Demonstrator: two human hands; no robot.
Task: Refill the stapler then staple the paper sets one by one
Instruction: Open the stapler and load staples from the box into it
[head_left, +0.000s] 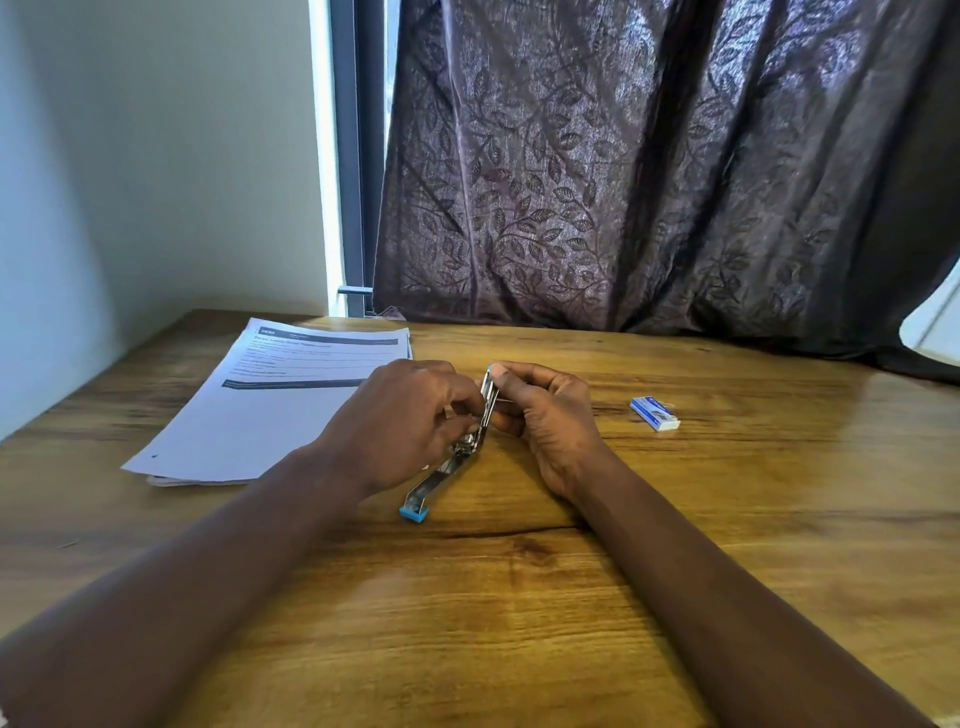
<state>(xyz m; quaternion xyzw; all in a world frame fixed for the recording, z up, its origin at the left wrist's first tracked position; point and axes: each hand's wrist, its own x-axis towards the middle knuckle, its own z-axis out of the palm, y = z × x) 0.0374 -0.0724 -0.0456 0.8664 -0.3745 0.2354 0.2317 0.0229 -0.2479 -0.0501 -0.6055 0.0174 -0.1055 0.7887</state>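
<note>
One stapler (441, 478) I count, swung open on the bench (519, 597), left hand (405, 421) pinching its middle, right hand (545, 410) curled round its raised arm, between one paper stack (270, 410) and one staple box (654, 413).

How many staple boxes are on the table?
1. The blue-and-white staple box lies on the wooden table, right of the right hand, not touching it. None else shows, though the paper stack could hide one.
</note>
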